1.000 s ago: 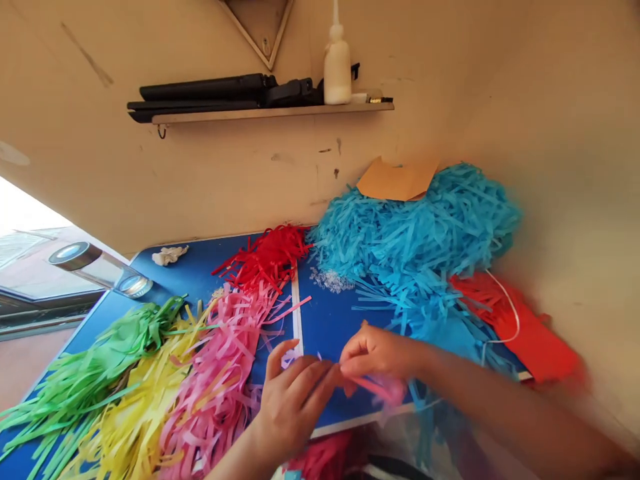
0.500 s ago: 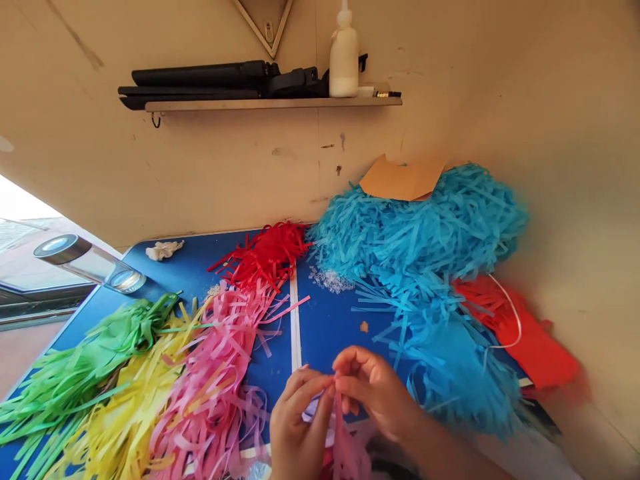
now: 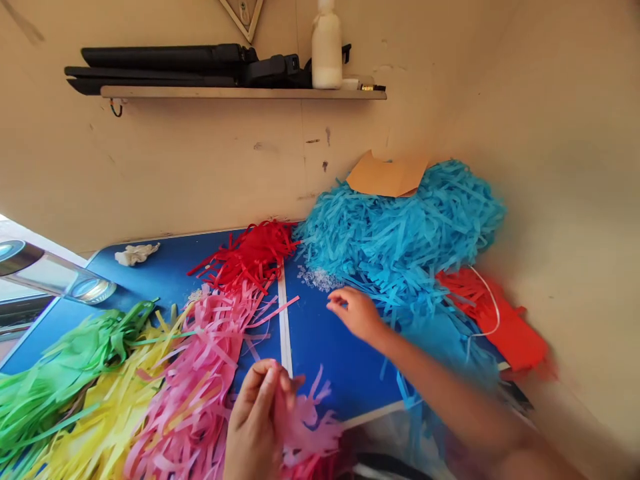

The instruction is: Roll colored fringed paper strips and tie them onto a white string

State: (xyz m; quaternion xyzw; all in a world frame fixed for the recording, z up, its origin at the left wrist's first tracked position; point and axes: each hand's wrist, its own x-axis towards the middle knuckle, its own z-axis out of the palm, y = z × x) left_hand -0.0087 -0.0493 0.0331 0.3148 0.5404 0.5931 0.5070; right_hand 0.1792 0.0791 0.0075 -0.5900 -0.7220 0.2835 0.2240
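Note:
My left hand [image 3: 257, 417] is closed around the twisted top of a pink tissue paper tassel [image 3: 313, 427], whose fringe spreads out to the right. My right hand [image 3: 356, 312] reaches over the blue table with loosely curled fingers, a small gap between thumb and forefinger, and nothing visible in it. Just beyond its fingertips lies a small heap of clear plastic bits [image 3: 320, 277]. To the left of my left hand lie pink tassels [image 3: 200, 373], yellow tassels [image 3: 110, 413] and green tassels [image 3: 75, 367]. Red tassels [image 3: 255, 253] lie farther back.
A big pile of blue fringed paper [image 3: 395, 230] bears an orange paper piece [image 3: 387, 175]. Red paper [image 3: 515, 333] and a white cord [image 3: 495, 303] are at right. A glass bottle [image 3: 65, 273] and crumpled tissue [image 3: 136, 254] sit at left. A shelf [image 3: 240, 93] holds a white bottle [image 3: 327, 50].
My right hand has left the pink tassel and moved forward toward the clear bits. My left hand still holds the tassel, now farther left in view. The view has shifted somewhat right.

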